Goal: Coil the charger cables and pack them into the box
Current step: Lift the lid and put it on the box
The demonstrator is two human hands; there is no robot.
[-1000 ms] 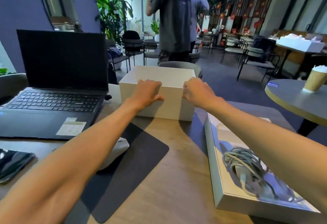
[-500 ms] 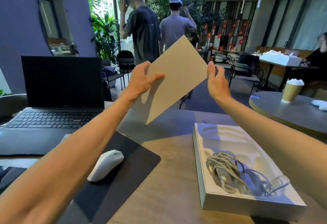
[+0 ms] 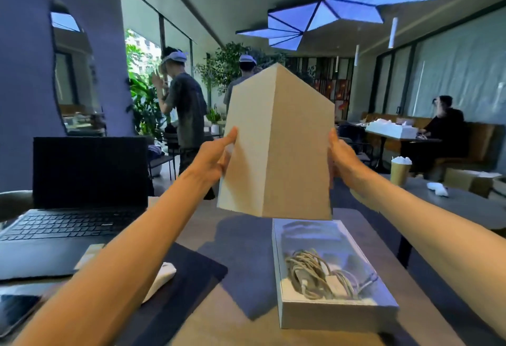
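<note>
I hold a plain beige box part [image 3: 276, 148], probably the lid, up in the air above the table, one corner edge turned toward me. My left hand [image 3: 216, 158] grips its left side with the thumb on the front. My right hand [image 3: 341, 157] grips its right side. Below it on the wooden table lies a shallow white box tray [image 3: 336, 315]. A bundle of grey-white charger cables [image 3: 320, 277] with a small white adapter lies inside the tray toward its near end.
An open black laptop [image 3: 82, 195] stands at the left. A white mouse [image 3: 161, 280] lies on a dark mouse pad [image 3: 180, 304], a phone [image 3: 16, 313] at the near left edge. A round table with a paper cup [image 3: 399, 172] is right. People stand and sit behind.
The box part has gone from resting on the table to being lifted and turned in both hands. My head has tilted upward, showing more of the room and ceiling.
</note>
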